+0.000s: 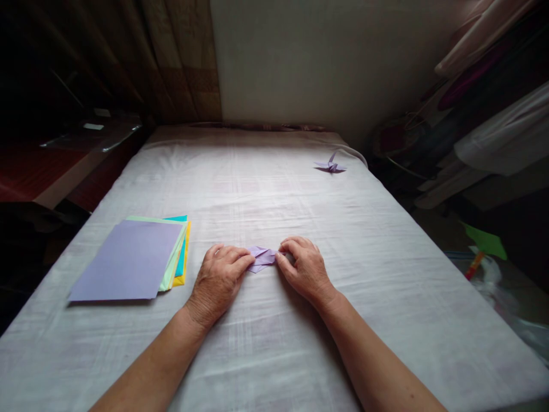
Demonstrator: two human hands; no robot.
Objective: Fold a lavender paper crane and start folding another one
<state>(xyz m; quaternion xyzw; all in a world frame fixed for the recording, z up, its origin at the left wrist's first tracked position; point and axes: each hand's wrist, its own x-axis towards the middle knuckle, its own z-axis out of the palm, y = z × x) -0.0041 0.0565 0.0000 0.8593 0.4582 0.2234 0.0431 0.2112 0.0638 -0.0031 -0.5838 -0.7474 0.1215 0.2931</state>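
Observation:
A small, partly folded piece of purple paper (262,257) lies on the white cloth (274,189) in front of me. My left hand (219,278) presses its left end with the fingers held together. On the other side, my right hand (302,264) pinches the right end with curled fingers. Both hands rest on the cloth. A finished purple paper crane (329,166) stands far back on the right, well away from both hands.
A stack of coloured paper sheets (131,258), purple on top, lies to the left of my hands. A dark wooden shelf (51,171) runs along the left edge. Clothes and bags (484,143) crowd the right side, beyond the cloth's edge.

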